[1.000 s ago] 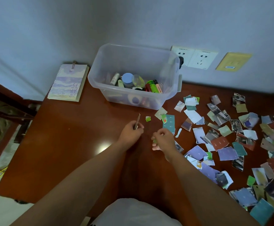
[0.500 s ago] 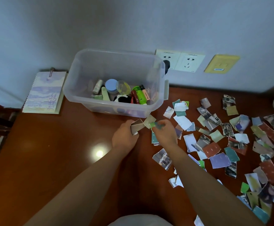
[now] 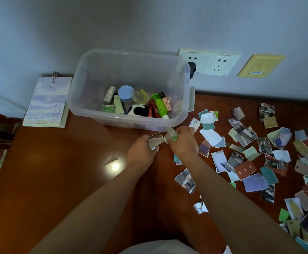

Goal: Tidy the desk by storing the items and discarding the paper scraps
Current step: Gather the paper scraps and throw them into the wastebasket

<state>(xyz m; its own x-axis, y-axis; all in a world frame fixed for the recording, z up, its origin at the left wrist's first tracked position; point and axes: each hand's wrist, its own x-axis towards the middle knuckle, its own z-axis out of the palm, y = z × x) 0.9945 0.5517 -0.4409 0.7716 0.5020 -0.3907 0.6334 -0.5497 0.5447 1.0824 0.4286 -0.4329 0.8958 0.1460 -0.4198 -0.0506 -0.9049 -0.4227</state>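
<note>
— Which step?
— Gathering paper. On the desk (image 3: 58, 171), before the box (image 3: 87, 85), my left hand (image 3: 140, 153) grips a wad (image 3: 155, 141); my right hand (image 3: 183, 142), close beside it, pinches another piece (image 3: 171, 133).
— Next?
— Loose scraps (image 3: 254, 182) litter the right side. I'd judge: keep collecting, then find a bin, none in view.

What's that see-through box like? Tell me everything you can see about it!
The see-through box is a rectangular tub with rounded corners, seemingly clear, slightly frosted plastic. It is lidless, with a clip on its right end. It stands upright at the back of the brown desk, near the wall. Inside lie small bottles and tubes, a blue-lidded jar and a black-and-white fluffy thing.
</note>
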